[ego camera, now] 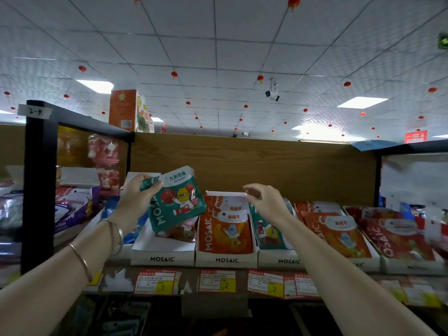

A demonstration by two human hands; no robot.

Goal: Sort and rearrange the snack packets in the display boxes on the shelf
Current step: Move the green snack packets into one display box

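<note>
You face the shelf [242, 166] with its row of white MOSAIC display boxes, and the orange box [226, 259] at the centre is your landmark. It is full of orange packets [225, 229] standing in a neat file, so that one looks sorted. The box just left of it [162, 251] is nearly bare, with only a packet or two lying low at its back. The box just right of it [288, 260] holds green packets, and beyond that come more orange and then red ones. I judge the job about midway: the green stock sits in one box while another green packet is out in your hand, still to be placed.

That green packet [174, 200] hangs above the left box, its long axis tilted, top edge up toward your left hand [138, 197], bottom corner down-right toward the orange box. Your left hand pinches its top-left corner. Your right hand [264, 202] hovers over the orange box's back flap, fingers loosely curled, holding nothing.
</note>
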